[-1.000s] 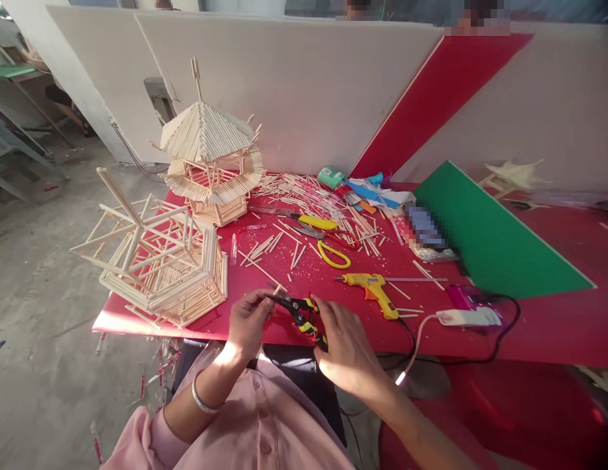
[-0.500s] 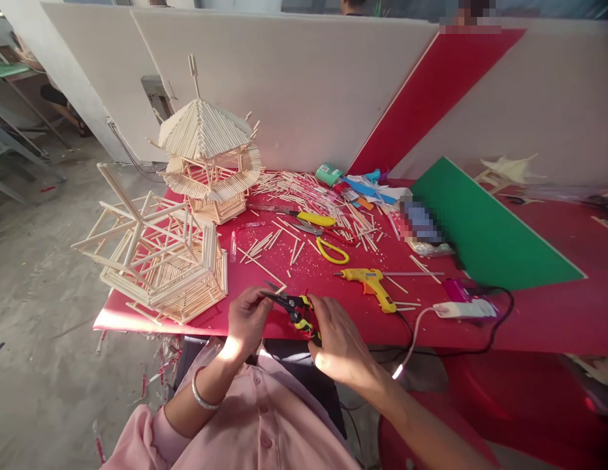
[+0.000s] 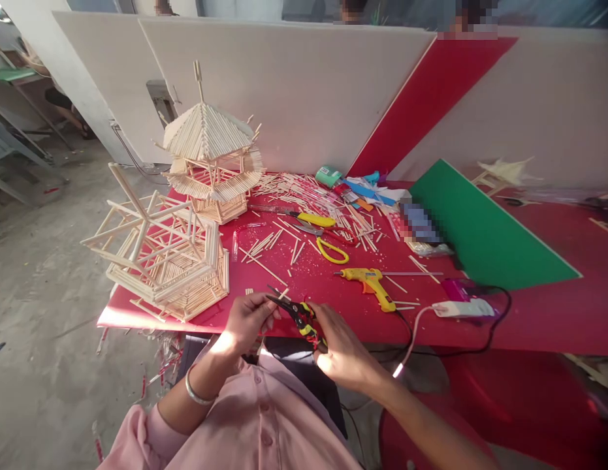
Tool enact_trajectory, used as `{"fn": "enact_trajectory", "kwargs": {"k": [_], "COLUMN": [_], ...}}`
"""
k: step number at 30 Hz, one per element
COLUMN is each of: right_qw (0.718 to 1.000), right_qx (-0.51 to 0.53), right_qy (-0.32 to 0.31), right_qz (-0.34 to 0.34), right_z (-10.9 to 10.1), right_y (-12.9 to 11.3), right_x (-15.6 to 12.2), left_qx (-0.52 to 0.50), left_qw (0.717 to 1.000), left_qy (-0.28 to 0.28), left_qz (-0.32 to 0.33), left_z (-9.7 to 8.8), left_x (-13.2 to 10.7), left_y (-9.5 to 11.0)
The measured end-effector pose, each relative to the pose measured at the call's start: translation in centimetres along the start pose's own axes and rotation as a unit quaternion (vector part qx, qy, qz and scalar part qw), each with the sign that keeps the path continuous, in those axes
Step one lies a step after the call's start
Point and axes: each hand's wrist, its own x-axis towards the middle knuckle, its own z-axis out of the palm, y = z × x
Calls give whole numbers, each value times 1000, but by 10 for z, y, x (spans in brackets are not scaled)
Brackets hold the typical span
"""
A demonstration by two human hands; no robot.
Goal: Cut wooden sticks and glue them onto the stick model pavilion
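Note:
My right hand (image 3: 340, 349) grips black cutting pliers with yellow-and-black handles (image 3: 298, 314) at the near edge of the red table (image 3: 539, 320). The pliers' jaws point left toward my left hand (image 3: 247, 320), which pinches a thin wooden stick (image 3: 282, 294) at the jaws. To the left, an open hexagonal stick frame (image 3: 161, 251) stands on the table's corner. Behind it rises a finished stick pagoda (image 3: 210, 160).
Loose sticks (image 3: 308, 202) litter the table's middle, with yellow-handled scissors (image 3: 328, 248) and a yellow-handled tool (image 3: 313, 220). A yellow glue gun (image 3: 369, 282) lies right of my hands, its cable running to a white power strip (image 3: 463, 308). A green board (image 3: 480, 228) leans at the right.
Both hands stay at the table edge with the pliers and stick. The camera view shifted slightly; my hands sit a little nearer my body.

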Motion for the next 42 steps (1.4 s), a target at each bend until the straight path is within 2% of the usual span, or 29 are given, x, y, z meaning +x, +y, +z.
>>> {"fn": "enact_trajectory", "kwargs": {"k": [3, 8, 12, 17, 23, 27, 29, 32, 33, 34, 35, 36, 39, 40, 42], "right_qw": [1000, 999, 999, 999, 983, 939, 899, 819, 801, 796, 808, 835, 947, 973, 994], "right_qx": [16, 31, 17, 23, 150, 294, 374, 490, 510, 514, 498, 461, 258, 176, 40], "right_qy": [5, 16, 20, 8, -57, -121, -150, -204, -218, -227, -227, -218, -122, -79, -8], "right_qz": [-4, 14, 24, 31, 85, 128, 172, 220, 224, 223, 218, 207, 147, 125, 97], "right_z": [0, 0, -1, -7, -16, -14, -12, -8, -7, -6, -6, -6, -5, -5, -4], "right_y": [0, -5, -6, -4, -10, -12, -11, -11, -13, -14, -17, -19, -22, -21, -17], "right_x": [-1, -1, 0, -3, -7, -12, -16, -21, -22, -21, -20, -19, -12, -10, -8], "left_qx": [-47, -79, -84, -74, -28, -27, -35, -36, -36, -35, -35, -35, -38, -49, -95], "left_qw": [998, 993, 995, 997, 998, 999, 999, 999, 999, 999, 999, 999, 998, 996, 990], "left_qy": [-27, -30, -3, 24, 29, -7, -19, -16, -12, -8, -5, 1, 26, 36, 61], "left_qz": [-41, -84, -56, -31, -39, -17, -17, 11, 19, 20, 12, -2, -52, -65, -86], "left_z": [-3, -1, 2, -4, -9, -13, -15, -19, -20, -20, -20, -20, -17, -16, -14], "left_x": [1, -2, -3, -6, -10, -13, -15, -18, -19, -20, -21, -22, -22, -22, -20], "left_y": [-5, -7, -7, -4, -2, -7, -10, -15, -16, -16, -16, -15, -14, -13, -12]}}
